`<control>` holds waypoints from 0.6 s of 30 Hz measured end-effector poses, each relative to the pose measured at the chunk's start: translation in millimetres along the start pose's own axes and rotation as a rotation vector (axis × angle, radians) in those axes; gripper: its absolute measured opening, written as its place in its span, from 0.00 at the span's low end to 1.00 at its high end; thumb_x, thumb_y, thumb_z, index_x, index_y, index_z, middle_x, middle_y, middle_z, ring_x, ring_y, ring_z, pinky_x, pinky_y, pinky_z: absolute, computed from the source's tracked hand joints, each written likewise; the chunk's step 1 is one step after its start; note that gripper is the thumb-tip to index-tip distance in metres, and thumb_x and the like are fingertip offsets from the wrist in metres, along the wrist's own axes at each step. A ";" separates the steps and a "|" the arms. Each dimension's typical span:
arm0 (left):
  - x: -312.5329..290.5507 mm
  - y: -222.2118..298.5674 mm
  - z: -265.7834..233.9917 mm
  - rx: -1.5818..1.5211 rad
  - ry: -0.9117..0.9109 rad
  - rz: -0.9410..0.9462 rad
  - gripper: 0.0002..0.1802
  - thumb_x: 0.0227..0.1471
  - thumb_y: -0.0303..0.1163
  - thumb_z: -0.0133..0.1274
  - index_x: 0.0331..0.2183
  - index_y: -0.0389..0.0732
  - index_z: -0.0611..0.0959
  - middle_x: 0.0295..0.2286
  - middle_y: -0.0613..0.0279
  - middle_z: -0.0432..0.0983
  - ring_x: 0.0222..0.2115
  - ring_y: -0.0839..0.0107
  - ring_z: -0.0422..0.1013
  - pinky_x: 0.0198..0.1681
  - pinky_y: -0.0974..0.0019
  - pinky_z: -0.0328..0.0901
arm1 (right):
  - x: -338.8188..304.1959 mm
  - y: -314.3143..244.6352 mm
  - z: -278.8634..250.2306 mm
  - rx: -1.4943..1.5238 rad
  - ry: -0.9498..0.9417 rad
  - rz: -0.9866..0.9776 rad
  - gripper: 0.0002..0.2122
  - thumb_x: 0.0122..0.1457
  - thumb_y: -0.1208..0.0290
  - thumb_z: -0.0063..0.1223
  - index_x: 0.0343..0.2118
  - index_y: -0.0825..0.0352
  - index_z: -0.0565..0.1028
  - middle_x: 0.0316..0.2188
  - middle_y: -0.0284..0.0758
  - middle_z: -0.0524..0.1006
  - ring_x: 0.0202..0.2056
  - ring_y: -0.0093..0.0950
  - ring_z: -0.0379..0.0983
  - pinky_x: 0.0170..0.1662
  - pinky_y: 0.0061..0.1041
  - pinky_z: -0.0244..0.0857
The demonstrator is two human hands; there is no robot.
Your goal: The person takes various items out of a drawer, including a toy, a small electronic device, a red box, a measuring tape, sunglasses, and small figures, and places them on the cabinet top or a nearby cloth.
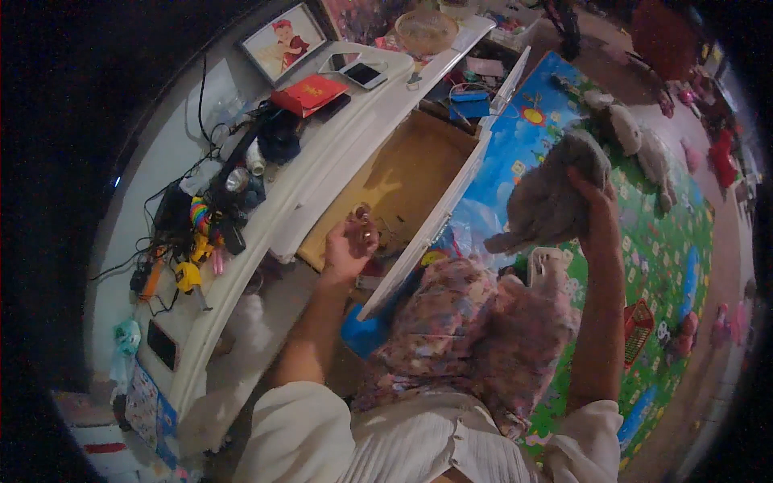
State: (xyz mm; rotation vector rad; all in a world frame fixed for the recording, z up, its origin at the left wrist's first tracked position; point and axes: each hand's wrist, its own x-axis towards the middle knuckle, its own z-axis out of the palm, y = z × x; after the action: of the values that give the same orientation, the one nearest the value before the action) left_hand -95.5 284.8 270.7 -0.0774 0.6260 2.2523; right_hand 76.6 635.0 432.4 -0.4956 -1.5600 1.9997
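My left hand [351, 248] is over the open drawer [415, 165] with its fingers curled. Something small and shiny shows at the fingertips, too blurred to name. A bunched grey cloth [551, 197] hangs from my right hand [594, 201], above the play mat to the right of the drawer. My right fingers are closed on its edge and partly hidden by it. Inside the drawer the light brown bottom shows, with a few small dark bits near my left hand.
On the white cabinet top [266, 193] lie a red packet [309, 95], a phone [364, 74], tangled cables and a yellow tool [188, 276]. A framed picture [283, 42] stands behind. A blue box [469, 105] sits in the drawer's far part. Plush toys [636, 133] and a red basket [638, 332] rest on the play mat [668, 241].
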 end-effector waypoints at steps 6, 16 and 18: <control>16.6 -34.4 63.0 0.136 -0.122 -0.027 0.17 0.51 0.35 0.40 0.43 0.40 0.73 0.37 0.55 0.74 0.32 0.62 0.72 0.25 0.67 0.65 | -9.2 160.2 -134.7 -0.349 -0.017 -0.019 0.19 0.50 0.72 0.53 0.47 0.66 0.68 0.41 0.36 0.72 0.42 0.30 0.68 0.46 0.27 0.62; 50.1 -93.5 133.4 0.446 -0.070 -0.188 0.21 0.53 0.38 0.42 0.48 0.44 0.70 0.43 0.57 0.72 0.35 0.66 0.72 0.24 0.74 0.66 | -36.3 126.3 -80.5 -0.619 0.015 -0.081 0.16 0.53 0.64 0.51 0.42 0.66 0.72 0.36 0.36 0.75 0.38 0.28 0.70 0.42 0.26 0.63; 61.0 -100.2 143.6 0.322 -0.045 -0.249 0.16 0.55 0.36 0.39 0.43 0.41 0.72 0.41 0.56 0.72 0.36 0.61 0.72 0.33 0.69 0.68 | -24.9 84.0 -47.1 -0.474 -0.028 0.058 0.16 0.53 0.62 0.53 0.42 0.66 0.73 0.36 0.34 0.75 0.38 0.28 0.69 0.42 0.25 0.61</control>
State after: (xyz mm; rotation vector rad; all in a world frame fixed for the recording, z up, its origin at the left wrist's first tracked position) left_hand -46.9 449.7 340.2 0.0537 0.8948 1.8867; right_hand 107.5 640.7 338.1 -0.7016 -2.0663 1.6731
